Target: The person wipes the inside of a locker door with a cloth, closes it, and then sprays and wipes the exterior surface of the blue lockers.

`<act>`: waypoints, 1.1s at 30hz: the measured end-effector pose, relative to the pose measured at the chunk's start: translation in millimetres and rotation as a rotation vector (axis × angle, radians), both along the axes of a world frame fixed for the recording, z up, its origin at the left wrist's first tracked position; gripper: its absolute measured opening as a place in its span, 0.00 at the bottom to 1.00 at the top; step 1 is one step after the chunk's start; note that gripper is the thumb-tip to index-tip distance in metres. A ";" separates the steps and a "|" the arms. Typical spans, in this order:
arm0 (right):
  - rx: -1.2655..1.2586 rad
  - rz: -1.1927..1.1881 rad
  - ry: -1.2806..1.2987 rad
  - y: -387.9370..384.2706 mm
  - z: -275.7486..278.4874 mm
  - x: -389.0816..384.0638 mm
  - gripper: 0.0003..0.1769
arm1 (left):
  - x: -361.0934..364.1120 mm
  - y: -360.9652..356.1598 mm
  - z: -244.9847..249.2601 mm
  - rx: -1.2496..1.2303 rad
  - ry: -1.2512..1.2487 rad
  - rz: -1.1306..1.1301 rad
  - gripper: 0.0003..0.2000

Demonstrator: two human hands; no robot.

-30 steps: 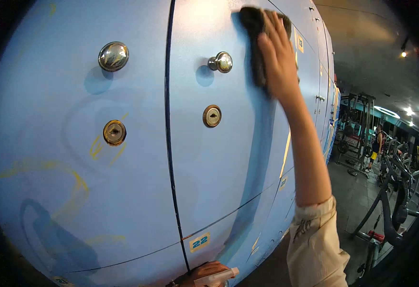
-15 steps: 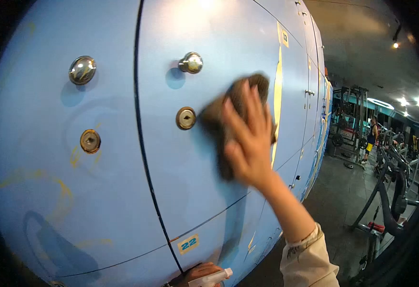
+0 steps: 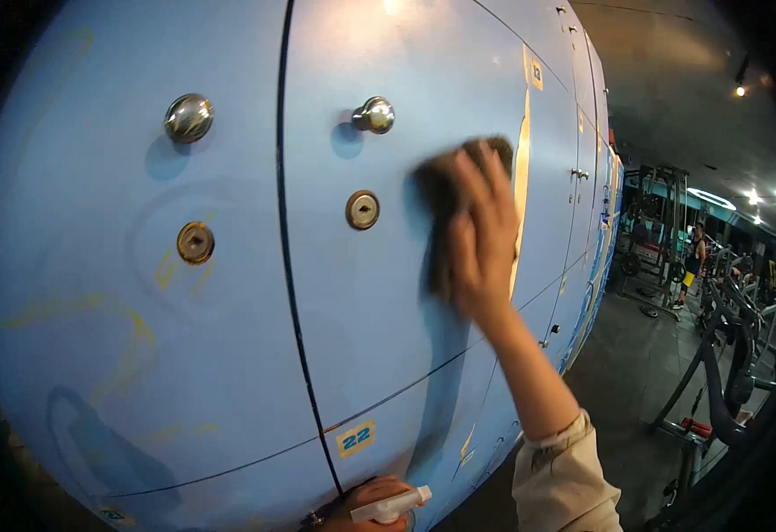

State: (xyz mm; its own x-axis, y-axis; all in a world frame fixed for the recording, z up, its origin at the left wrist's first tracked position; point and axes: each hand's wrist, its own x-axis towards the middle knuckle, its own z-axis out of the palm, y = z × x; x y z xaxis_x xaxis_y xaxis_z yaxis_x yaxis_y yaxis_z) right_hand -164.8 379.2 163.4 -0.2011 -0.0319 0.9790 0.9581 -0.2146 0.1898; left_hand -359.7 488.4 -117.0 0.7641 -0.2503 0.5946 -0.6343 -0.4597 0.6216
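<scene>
My right hand [image 3: 487, 226] presses a dark brown cloth [image 3: 438, 191] against a blue locker door [image 3: 388, 293], fingers pointing up over it. The cloth lies right of a round keyhole lock [image 3: 363, 210] and a shiny knob [image 3: 374, 115], close to a strip of yellowish tape [image 3: 522, 177]. At the bottom edge of the view, my left hand [image 3: 372, 493] is wrapped round a spray bottle [image 3: 394, 505]. Only the bottle's white trigger head shows clearly; its body is mostly out of view. A number 22 label [image 3: 355, 438] sits just above that hand.
The neighbouring locker door on the left has its own knob [image 3: 189, 118], lock [image 3: 195, 242] and yellow smears [image 3: 140, 328]. More lockers run away to the right. Beyond them are gym machines [image 3: 726, 372], a dark floor [image 3: 614, 355] and a standing person [image 3: 694, 262].
My right hand and the cloth have shifted slightly to the right relative to the lock, and the cloth is bunched differently. The view has shifted a little. My left hand still holds the spray bottle.
</scene>
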 end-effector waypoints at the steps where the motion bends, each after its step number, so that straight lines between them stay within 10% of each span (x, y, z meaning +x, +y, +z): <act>1: 0.025 0.086 0.057 0.0 14.4 6.9 0.25 | -0.2 -2.1 4.2 -0.041 -0.027 -0.030 0.17; 6: 0.024 0.743 0.068 3.2 60.9 -33.5 0.27 | -0.8 -8.1 28.6 -0.138 -0.202 -0.114 0.15; 10: 0.103 -0.152 -0.427 41.1 70.2 -79.0 0.22 | 4.2 -4.9 14.3 -0.118 -0.238 -0.101 0.14; 15: 0.103 -0.177 -0.379 40.0 90.0 -81.2 0.16 | -3.0 4.5 10.1 -0.004 0.211 -0.091 0.16; 20: 0.032 -0.155 -0.292 35.4 89.6 -86.8 0.15 | -3.3 -15.9 3.6 -0.265 -0.008 -0.130 0.17; 24: 0.006 -0.098 -0.235 33.6 86.8 -88.1 0.14 | -4.4 -12.4 4.6 -0.002 -0.193 0.024 0.20; 33: -0.017 -0.098 -0.158 32.2 81.3 -92.9 0.14 | 12.8 -2.2 -35.9 -0.188 0.038 -0.120 0.13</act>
